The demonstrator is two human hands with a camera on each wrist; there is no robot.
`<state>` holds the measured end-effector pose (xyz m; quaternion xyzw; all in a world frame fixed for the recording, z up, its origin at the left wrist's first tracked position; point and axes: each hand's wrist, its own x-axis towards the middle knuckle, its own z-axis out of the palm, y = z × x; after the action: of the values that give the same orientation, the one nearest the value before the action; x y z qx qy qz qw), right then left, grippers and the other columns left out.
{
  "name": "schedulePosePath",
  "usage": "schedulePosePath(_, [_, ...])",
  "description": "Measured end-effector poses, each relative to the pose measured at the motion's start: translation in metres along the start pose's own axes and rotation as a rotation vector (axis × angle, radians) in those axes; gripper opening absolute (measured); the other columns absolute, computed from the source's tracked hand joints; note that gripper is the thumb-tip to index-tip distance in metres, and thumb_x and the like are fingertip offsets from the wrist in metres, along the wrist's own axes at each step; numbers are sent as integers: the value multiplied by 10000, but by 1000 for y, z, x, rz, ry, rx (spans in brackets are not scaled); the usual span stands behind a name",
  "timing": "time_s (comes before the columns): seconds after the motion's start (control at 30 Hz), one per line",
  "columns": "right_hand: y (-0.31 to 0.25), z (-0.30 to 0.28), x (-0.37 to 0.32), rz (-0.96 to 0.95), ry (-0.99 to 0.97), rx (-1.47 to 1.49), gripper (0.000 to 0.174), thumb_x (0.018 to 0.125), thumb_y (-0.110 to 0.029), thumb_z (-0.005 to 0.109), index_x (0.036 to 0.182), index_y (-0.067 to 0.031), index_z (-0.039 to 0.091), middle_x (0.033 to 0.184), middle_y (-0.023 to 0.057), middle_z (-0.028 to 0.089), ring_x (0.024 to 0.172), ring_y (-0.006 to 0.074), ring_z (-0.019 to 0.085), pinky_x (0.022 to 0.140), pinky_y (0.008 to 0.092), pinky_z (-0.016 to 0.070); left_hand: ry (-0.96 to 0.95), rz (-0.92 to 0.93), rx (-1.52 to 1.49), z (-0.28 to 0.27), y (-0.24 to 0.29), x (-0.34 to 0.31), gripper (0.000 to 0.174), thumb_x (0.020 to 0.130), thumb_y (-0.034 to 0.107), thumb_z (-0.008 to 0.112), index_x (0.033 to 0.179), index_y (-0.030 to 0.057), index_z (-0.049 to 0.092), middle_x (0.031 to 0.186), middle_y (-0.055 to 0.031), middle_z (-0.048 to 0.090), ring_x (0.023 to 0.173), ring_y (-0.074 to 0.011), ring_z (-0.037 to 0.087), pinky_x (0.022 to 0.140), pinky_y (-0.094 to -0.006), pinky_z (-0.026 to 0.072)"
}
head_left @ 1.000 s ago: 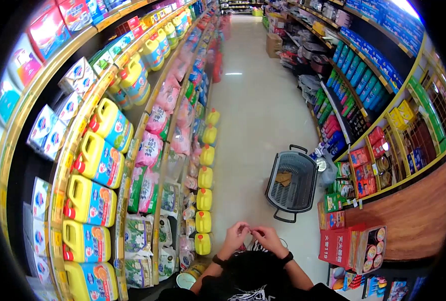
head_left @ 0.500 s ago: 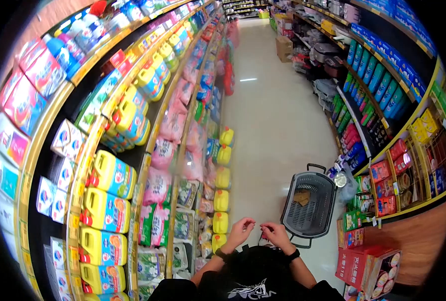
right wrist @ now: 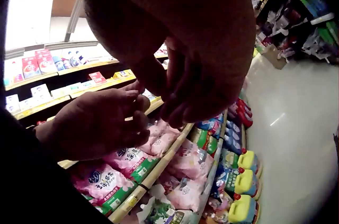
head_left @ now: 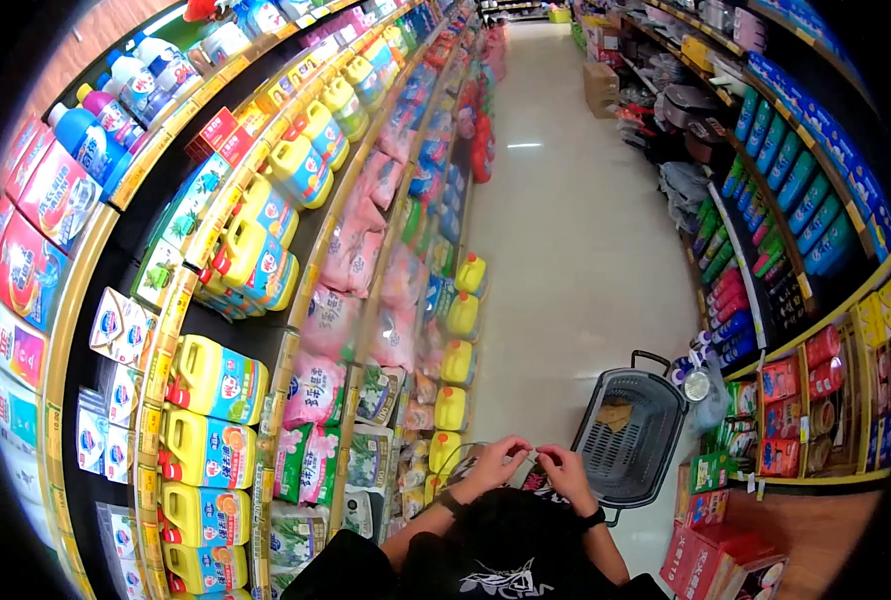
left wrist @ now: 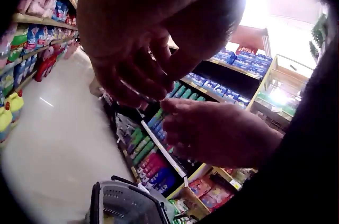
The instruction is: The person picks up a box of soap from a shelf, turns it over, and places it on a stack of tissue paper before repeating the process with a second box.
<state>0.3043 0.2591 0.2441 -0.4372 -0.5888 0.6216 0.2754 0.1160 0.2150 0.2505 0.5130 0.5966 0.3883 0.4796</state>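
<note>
In the head view my left hand and right hand are raised close together before my body, fingers bent and fingertips nearly meeting. A small pale patch shows between them; whether either hand pinches it, I cannot tell. From the left wrist, the left hand has its fingers curled downward, facing the right hand. The right wrist view has the right hand in shadow, its fingertips close to the left hand, whose thumb and forefinger tips lie near each other.
A grey basket with a brown piece inside stands on the aisle floor, right of the hands. Shelves of yellow bottles and pink bags line the left. Red boxes are at lower right, below racks of packets.
The hands, apart half a second ago, are closer together. The head view has shifted, so the basket and hands sit further right in it, and more of the left shelves shows.
</note>
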Motion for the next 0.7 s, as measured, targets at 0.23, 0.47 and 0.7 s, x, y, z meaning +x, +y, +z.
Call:
schedulePosePath(0.23, [13, -1, 33, 76, 42, 29, 233, 945, -163, 604, 1083, 17, 654, 840, 87, 711, 696, 110, 660, 581, 267, 528, 3, -1, -107, -15, 2, 52, 177, 940, 130, 621, 1072, 11, 625, 950, -91, 681, 895, -153, 665, 794, -290, 533])
schedulePosePath(0.47, [-24, 0, 90, 136, 131, 14, 254, 953, -182, 605, 1090, 28, 650, 897, 109, 724, 826, 160, 696, 718, 296, 541, -113, 121, -150, -42, 9, 134, 160, 949, 107, 606, 1064, -3, 614, 957, -73, 664, 903, -133, 634, 813, -291, 519])
schedulePosePath(0.7, [-44, 16, 188, 100, 43, -41, 209, 946, -114, 607, 1081, 44, 630, 920, 105, 709, 870, 158, 675, 791, 287, 525, -118, 157, -143, -107, 27, 216, 178, 946, 115, 607, 1077, -6, 613, 986, -88, 675, 940, -151, 650, 847, -302, 520])
